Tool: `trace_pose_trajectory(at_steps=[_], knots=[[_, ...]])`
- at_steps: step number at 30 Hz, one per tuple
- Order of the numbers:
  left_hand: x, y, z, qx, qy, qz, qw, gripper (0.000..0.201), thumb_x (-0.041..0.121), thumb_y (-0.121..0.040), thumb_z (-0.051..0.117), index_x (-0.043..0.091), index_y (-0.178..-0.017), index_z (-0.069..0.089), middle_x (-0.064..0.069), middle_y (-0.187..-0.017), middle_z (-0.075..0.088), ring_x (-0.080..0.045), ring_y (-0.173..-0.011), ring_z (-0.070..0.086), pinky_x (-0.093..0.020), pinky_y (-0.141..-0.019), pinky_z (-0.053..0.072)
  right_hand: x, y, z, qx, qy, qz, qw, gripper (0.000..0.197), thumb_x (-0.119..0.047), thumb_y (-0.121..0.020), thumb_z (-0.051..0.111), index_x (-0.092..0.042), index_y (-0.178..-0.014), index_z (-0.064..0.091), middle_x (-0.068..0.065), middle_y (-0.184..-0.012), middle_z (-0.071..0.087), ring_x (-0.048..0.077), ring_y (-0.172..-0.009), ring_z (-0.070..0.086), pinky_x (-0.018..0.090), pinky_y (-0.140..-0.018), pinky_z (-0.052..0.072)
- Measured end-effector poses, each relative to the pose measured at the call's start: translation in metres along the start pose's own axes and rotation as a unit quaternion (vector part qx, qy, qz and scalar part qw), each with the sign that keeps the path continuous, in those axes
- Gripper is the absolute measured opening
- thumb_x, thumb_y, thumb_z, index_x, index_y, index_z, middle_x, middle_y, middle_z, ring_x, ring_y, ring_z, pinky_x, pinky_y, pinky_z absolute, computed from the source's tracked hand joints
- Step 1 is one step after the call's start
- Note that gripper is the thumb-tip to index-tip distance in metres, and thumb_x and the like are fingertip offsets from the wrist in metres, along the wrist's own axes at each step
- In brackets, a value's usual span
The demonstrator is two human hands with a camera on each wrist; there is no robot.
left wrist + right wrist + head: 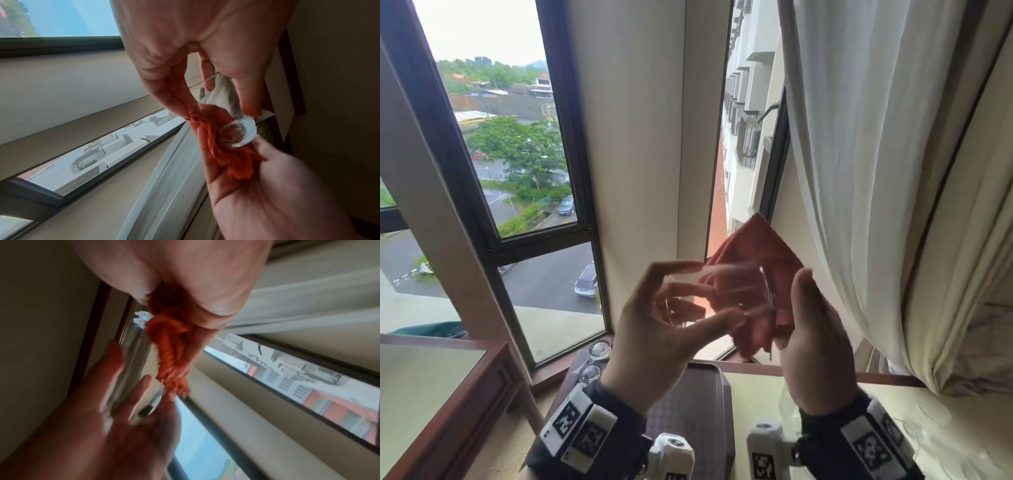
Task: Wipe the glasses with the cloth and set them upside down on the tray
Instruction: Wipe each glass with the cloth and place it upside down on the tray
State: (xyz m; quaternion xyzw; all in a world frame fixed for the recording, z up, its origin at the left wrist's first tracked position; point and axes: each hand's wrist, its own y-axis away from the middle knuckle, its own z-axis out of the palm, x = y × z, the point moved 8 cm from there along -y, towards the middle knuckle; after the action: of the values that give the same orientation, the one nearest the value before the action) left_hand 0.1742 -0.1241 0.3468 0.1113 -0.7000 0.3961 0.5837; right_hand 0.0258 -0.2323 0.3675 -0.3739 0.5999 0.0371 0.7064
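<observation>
The left hand (654,329) holds a clear glass (726,294) up at chest height in front of the window, fingers and thumb curled round its sides in a light cage, most likely so the wall stays reachable and can be turned against the fabric. The right hand (815,339) pinches a bunched red cloth (753,260) between thumb and fingers and presses it against the far end of the glass; in the left wrist view the thick base (239,135) sits right against the wadded fabric, which suggests the bottom and lower wall are the part being rubbed. Motion blur on the glass fits a twisting wipe, though I cannot tell whether any cloth is pushed inside. Raising it toward the daylight probably helps show smears. Below, a dark tray (709,404) lies on the table between the wrists, its near patch bare, placed so the glass can simply be flipped and lowered. Two more glasses (595,363) stand by the tray's left side near the window corner; whether they are wiped I cannot say. I judge this to be mid-wipe, with the flip and set-down yet to come
</observation>
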Motion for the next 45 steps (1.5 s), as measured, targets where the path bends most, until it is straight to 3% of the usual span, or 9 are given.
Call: trace_pose_trajectory(at_steps=[3, 4, 6, 10, 16, 23, 29, 34, 45], knots=[[-0.006, -0.006, -0.006, 0.037, -0.002, -0.021, 0.999, 0.074, 0.048, -0.060, 0.100, 0.033, -0.122, 0.064, -0.001, -0.104, 0.079, -0.024, -0.084, 0.079, -0.041, -0.076, 0.067, -0.001, 0.020, 0.020, -0.017, 0.083, -0.117, 0.989, 0.041, -0.030, -0.109, 0.030, -0.011, -0.137, 0.054, -0.021, -0.136, 0.049, 0.016, -0.112, 0.067, 0.016, -0.097, 0.050], [-0.008, -0.006, -0.007, 0.046, -0.005, -0.027, 0.999, 0.073, 0.046, -0.060, 0.099, 0.033, -0.122, 0.064, 0.000, -0.104, 0.079, -0.022, -0.084, 0.079, -0.038, -0.075, 0.067, -0.002, 0.024, 0.027, -0.038, 0.107, -0.152, 0.982, 0.048, -0.028, -0.109, 0.026, -0.007, -0.149, 0.041, 0.019, -0.116, 0.046, 0.025, -0.131, 0.054, 0.026, -0.111, 0.042], [-0.008, -0.005, -0.007, 0.050, -0.012, -0.028, 0.998, 0.071, 0.049, -0.061, 0.097, 0.034, -0.122, 0.064, 0.001, -0.102, 0.079, -0.021, -0.083, 0.078, -0.035, -0.074, 0.066, -0.010, 0.022, 0.039, -0.074, 0.182, -0.205, 0.959, 0.054, -0.028, -0.108, 0.025, -0.002, -0.156, 0.028, 0.013, -0.165, 0.027, 0.033, -0.153, 0.023, 0.050, -0.123, 0.026], [-0.007, 0.002, 0.000, 0.017, -0.016, -0.013, 1.000, 0.069, 0.059, -0.054, 0.096, 0.044, -0.115, 0.067, 0.004, -0.102, 0.078, -0.021, -0.082, 0.075, -0.037, -0.076, 0.065, -0.032, 0.003, 0.031, -0.058, 0.269, -0.254, 0.927, 0.041, -0.020, -0.108, 0.035, -0.006, -0.142, 0.054, 0.008, -0.154, 0.048, 0.025, -0.146, 0.041, 0.045, -0.115, 0.041], [0.013, 0.006, -0.001, 0.022, 0.030, 0.033, 0.999, 0.068, 0.038, -0.060, 0.096, 0.031, -0.117, 0.060, -0.005, -0.104, 0.077, -0.023, -0.080, 0.077, -0.030, -0.070, 0.064, -0.016, -0.001, 0.006, -0.021, -0.003, 0.006, 1.000, 0.038, -0.032, -0.102, 0.030, -0.022, -0.096, 0.066, -0.016, -0.072, 0.074, -0.003, -0.066, 0.070, 0.009, -0.059, 0.051], [0.003, -0.003, 0.003, 0.039, 0.039, -0.057, 0.997, 0.070, 0.043, -0.062, 0.090, 0.022, -0.118, 0.055, -0.010, -0.108, 0.072, -0.015, -0.086, 0.080, -0.024, -0.069, 0.062, 0.004, 0.017, 0.023, -0.015, -0.047, -0.001, 0.999, 0.044, -0.086, -0.074, 0.054, -0.064, -0.110, 0.065, -0.029, -0.118, 0.069, -0.002, -0.120, 0.062, 0.014, -0.096, 0.049], [-0.005, 0.004, 0.029, -0.085, -0.002, -0.118, 0.989, 0.058, 0.055, -0.078, 0.078, 0.028, -0.128, 0.063, 0.000, -0.097, 0.082, -0.011, -0.093, 0.079, -0.026, -0.084, 0.060, -0.020, 0.012, 0.021, -0.059, 0.072, -0.159, 0.983, 0.050, -0.030, -0.108, 0.032, -0.021, -0.157, 0.028, 0.006, -0.165, 0.030, 0.030, -0.151, 0.030, 0.054, -0.119, 0.033], [-0.013, 0.008, 0.039, -0.128, 0.075, -0.183, 0.972, 0.062, 0.061, -0.086, 0.063, 0.012, -0.122, 0.072, -0.009, -0.095, 0.080, -0.019, -0.092, 0.077, -0.026, -0.082, 0.059, -0.023, 0.017, 0.030, -0.111, 0.118, -0.204, 0.965, 0.053, -0.003, -0.103, 0.032, -0.002, -0.156, 0.026, 0.007, -0.167, 0.023, 0.027, -0.154, 0.023, 0.053, -0.120, 0.032], [0.001, -0.013, 0.025, -0.035, 0.310, -0.229, 0.922, 0.066, 0.065, -0.099, 0.046, 0.011, -0.131, 0.063, -0.022, -0.132, 0.072, -0.037, -0.127, 0.068, -0.050, -0.116, 0.046, 0.010, 0.042, 0.048, -0.124, 0.437, -0.224, 0.862, 0.061, -0.029, -0.105, 0.042, -0.017, -0.161, 0.021, -0.002, -0.170, 0.010, 0.038, -0.155, 0.004, 0.069, -0.115, 0.026]])
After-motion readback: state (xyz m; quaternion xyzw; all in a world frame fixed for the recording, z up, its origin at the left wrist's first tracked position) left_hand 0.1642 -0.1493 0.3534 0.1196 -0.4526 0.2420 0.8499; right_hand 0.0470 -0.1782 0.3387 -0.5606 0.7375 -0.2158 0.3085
